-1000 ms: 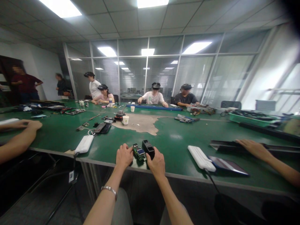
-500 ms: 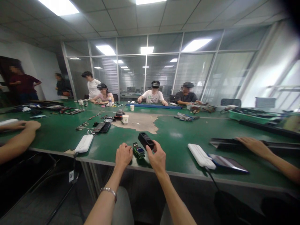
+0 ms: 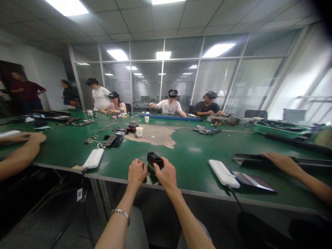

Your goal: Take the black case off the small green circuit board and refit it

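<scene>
A: Take the case's spot as the centre of the clock, twelve pointing away from the person. Where is everything?

B: The case is near the bench's front edge. The right hand comes in from about five o'clock, its fingers closed on the case. The left hand sits at eight, fingers curled in narrow; I can't tell if they grip anything.

A: And the board?

B: Just on the six o'clock side of the case, partly hidden by it and the right fingers. I can't tell whether the two touch.

A: What makes for good handling here?

B: I'd say a light, steady grip on the case's sides, its weight off the board. Pressing down blind could bend something or scrape the parts. Small moves, with a look underneath between them.

A: What about the left?

B: Best used to steady the board by its edges, if it slides. Fingertips are better off its face, and out from under the case, where they could get pinched.

A: Anything in the way?

B: The cup at eleven stands well apart from the hands, and so does the white block at three. I'd leave both alone and work low over the bench, so a slip means only a short drop.
</scene>
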Available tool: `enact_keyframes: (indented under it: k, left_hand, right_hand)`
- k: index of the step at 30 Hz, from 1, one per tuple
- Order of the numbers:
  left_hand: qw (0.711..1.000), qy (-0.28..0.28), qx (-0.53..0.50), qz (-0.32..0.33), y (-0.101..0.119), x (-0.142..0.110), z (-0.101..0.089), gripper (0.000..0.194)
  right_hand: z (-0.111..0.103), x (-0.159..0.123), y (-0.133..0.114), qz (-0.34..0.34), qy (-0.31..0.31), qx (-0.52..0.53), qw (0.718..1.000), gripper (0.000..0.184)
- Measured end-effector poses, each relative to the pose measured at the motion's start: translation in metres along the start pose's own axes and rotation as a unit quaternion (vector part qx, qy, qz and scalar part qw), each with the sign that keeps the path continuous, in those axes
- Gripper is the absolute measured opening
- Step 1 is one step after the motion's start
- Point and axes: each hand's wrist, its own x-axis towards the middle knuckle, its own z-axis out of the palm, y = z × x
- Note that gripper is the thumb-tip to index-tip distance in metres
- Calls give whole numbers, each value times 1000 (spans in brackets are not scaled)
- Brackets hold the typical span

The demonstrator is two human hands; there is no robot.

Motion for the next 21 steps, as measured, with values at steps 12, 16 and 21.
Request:
enact_keyframes:
  k: [12, 16, 21]
  left_hand:
    - [1000, 2, 12, 0, 2, -2, -4, 27]
    - [1000, 15, 8, 6, 2, -2, -2, 26]
    - [1000, 13, 0, 12, 1, -2, -1, 26]
  right_hand:
    - [9, -20, 16, -45, -39, -7, 998, 50]
    - [16, -23, 18, -69, -40, 17, 997, 49]
    - [24, -29, 4, -39, -23, 11, 999, 48]
